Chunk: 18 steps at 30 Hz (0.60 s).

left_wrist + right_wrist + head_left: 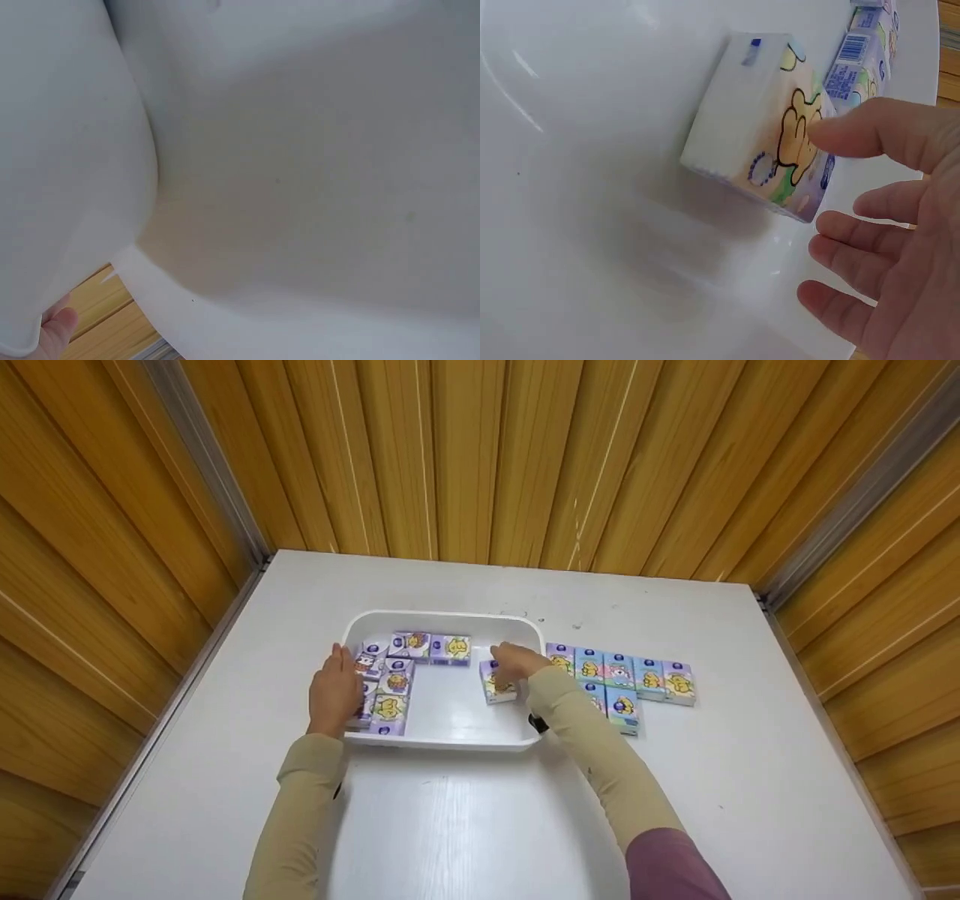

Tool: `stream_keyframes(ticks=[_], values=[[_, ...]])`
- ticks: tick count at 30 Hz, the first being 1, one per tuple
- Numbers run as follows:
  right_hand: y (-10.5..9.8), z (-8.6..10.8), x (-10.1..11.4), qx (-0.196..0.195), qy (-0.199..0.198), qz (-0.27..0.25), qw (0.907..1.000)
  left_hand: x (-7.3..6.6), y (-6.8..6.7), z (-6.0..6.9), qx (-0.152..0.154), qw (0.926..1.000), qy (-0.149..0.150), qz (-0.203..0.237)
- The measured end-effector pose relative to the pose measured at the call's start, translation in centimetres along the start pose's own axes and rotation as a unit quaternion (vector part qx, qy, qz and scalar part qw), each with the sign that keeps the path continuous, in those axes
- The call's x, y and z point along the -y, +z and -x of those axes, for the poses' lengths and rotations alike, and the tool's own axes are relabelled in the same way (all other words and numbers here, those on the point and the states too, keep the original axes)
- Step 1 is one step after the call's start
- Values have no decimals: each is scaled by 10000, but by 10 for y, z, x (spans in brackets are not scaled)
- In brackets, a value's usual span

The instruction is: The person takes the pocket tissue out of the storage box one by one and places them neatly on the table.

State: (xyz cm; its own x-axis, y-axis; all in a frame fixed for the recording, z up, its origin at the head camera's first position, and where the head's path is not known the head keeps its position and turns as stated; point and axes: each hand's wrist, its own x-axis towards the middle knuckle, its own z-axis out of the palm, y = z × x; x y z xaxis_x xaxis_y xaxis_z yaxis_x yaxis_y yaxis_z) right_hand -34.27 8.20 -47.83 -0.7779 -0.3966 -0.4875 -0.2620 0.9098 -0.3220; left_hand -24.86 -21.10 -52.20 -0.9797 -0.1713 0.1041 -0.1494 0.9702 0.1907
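A white tray (442, 745) holds several small tissue packs with cartoon prints, most along its left side and back. My left hand (334, 690) rests against the tray's left wall with fingers extended; in the left wrist view only a bit of that hand (56, 331) shows beside the rim. Over the tray's right part is my right hand (519, 661), at a tissue pack (498, 690) set apart from the others. In the right wrist view, the thumb overlaps this pack (742, 127), while the other fingers are spread away from it.
Right of the tray, more tissue packs (619, 671) lie in two rows on the white table (450, 817), partly behind my right forearm. Wood-patterned panels (465, 457) stand behind the table and at both sides.
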Motion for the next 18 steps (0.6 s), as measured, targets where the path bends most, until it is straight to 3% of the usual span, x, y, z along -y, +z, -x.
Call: stream_keyframes(ticks=[5, 10, 14, 18], values=[[8, 8, 5, 442, 255, -152, 9986, -1, 0, -1, 167, 9998, -123, 64], [10, 8, 7, 319, 419, 78, 9986, -2, 0, 0, 11, 10000, -71, 39], [11, 1, 4, 171, 212, 414, 9988, -2, -1, 0, -59, 10000, -19, 34], [10, -2, 3, 139, 100, 340, 9993, 0, -3, 1, -45, 10000, 46, 5]])
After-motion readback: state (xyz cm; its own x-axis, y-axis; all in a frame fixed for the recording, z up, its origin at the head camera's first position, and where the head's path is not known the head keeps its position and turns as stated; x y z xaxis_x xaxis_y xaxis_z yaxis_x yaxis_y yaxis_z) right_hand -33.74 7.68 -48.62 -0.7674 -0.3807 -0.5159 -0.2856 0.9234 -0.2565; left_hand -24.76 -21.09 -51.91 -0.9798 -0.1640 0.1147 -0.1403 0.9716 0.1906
